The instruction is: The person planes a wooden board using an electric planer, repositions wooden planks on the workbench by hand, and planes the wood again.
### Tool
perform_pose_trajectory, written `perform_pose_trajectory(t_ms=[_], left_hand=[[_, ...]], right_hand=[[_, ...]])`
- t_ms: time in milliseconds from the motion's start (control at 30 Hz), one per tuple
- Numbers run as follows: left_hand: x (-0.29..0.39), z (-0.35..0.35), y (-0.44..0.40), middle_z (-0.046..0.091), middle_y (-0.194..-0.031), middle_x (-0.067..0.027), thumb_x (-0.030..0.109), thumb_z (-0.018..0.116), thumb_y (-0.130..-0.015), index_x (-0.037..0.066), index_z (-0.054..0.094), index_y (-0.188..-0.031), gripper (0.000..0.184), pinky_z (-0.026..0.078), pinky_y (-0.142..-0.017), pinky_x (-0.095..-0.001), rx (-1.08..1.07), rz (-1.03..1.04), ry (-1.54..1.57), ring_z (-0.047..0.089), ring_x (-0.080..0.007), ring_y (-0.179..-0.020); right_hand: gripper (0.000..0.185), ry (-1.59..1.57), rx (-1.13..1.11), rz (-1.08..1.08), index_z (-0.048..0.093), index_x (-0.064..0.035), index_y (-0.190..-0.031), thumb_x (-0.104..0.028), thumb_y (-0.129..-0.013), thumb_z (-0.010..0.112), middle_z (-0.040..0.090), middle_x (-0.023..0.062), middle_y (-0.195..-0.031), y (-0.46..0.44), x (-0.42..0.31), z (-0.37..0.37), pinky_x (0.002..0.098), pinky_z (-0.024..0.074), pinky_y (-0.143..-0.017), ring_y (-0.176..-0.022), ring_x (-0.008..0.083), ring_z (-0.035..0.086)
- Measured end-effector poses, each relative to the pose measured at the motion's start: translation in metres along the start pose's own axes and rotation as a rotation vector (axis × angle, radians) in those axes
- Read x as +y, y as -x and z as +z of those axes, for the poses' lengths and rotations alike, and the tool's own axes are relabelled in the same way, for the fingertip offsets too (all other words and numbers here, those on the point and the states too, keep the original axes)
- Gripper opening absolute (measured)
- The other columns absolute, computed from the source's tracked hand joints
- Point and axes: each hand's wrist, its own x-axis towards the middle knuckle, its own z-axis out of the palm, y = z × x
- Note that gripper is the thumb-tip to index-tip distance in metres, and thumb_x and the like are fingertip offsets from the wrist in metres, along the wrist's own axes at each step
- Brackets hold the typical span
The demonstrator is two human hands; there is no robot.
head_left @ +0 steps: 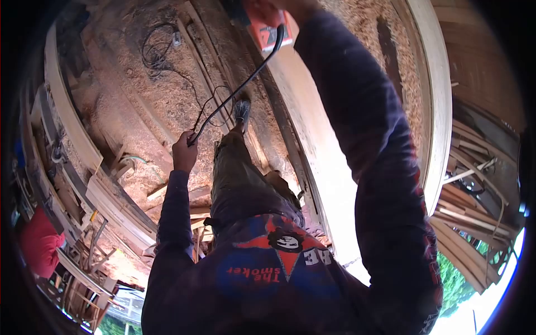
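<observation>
My left hand [185, 151] is closed around a black power cable [236, 91] at the left of my body. From there the cable rises to a red power tool [272, 28] at the top edge of the view. My right arm stretches up to that tool, and my right hand [296, 6] is wrapped on its upper part, partly cut off by the frame. Beneath the tool lies the end of a long pale board [312, 106], which runs down past my body and is glaring bright lower down.
Sawdust covers the ground [120, 78], with a coiled cable [156, 56] on it. Curved timbers [70, 114] lie at the left, stacked planks [466, 218] at the right. Someone in red [40, 243] is at the far left. My foot [242, 110] stands beside narrow planks.
</observation>
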Motion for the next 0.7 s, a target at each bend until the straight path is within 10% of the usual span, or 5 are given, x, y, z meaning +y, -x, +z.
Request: perform_pose_trajectory(t_ms=[100, 167, 300, 367, 700], left_hand=[[-0.028, 0.027, 0.028, 0.074, -0.091, -0.0221, 0.014, 0.068, -0.095, 0.004, 0.068, -0.111, 0.019, 0.057, -0.074, -0.0433, -0.092, 0.095, -0.129, 0.075, -0.0364, -0.086], [-0.012, 0.042, 0.047, 0.073, -0.086, -0.0238, 0.017, 0.067, -0.096, 0.005, 0.068, -0.108, 0.017, 0.056, -0.071, -0.0472, -0.138, 0.066, -0.191, 0.073, -0.0408, -0.083], [0.012, 0.076, 0.104, 0.071, -0.080, -0.0246, 0.021, 0.069, -0.094, 0.006, 0.069, -0.106, 0.019, 0.055, -0.070, -0.0499, -0.154, 0.257, -0.236, 0.071, -0.0420, -0.079], [0.038, 0.096, 0.143, 0.069, -0.076, -0.0236, 0.019, 0.072, -0.090, 0.005, 0.070, -0.104, 0.020, 0.055, -0.068, -0.0492, -0.218, 0.357, -0.324, 0.070, -0.0422, -0.076], [0.150, 0.170, 0.329, 0.074, -0.092, -0.0158, 0.020, 0.078, -0.082, 0.009, 0.068, -0.108, 0.030, 0.051, -0.089, -0.0475, -0.734, 0.724, -0.355, 0.069, -0.0385, -0.091]], right_hand=[[0.021, -0.122, -0.171, 0.317, 0.074, -0.0093, -0.100, -0.016, -0.094, 0.055, 0.069, 0.0192, -0.071, 0.157, -0.048, -0.053, 0.0446, 0.0554, -0.064, -0.069, 0.0323, 0.071], [0.031, 0.802, -0.185, -0.320, 0.072, -0.0122, -0.121, -0.008, -0.091, 0.064, 0.072, 0.0134, -0.100, 0.246, 0.001, -0.047, 0.0366, 0.0584, -0.072, -0.086, 0.0263, 0.071], [0.035, 0.344, 0.123, -0.320, 0.068, -0.0116, -0.126, -0.014, -0.091, 0.067, 0.070, 0.0156, -0.092, 0.453, -0.010, -0.084, 0.0404, 0.0591, -0.069, -0.079, 0.0314, 0.072], [0.033, 0.128, 0.043, 0.015, 0.068, -0.0192, -0.128, -0.018, -0.095, 0.060, 0.067, 0.0163, -0.102, 0.549, -0.017, -0.098, 0.0433, 0.0557, -0.064, -0.084, 0.0326, 0.070], [0.015, 0.189, -0.026, 0.384, 0.065, -0.0027, -0.097, -0.008, -0.085, 0.070, 0.060, 0.0185, -0.076, 0.907, -0.026, -0.142, 0.0453, 0.0497, -0.051, -0.063, 0.0413, 0.066]])
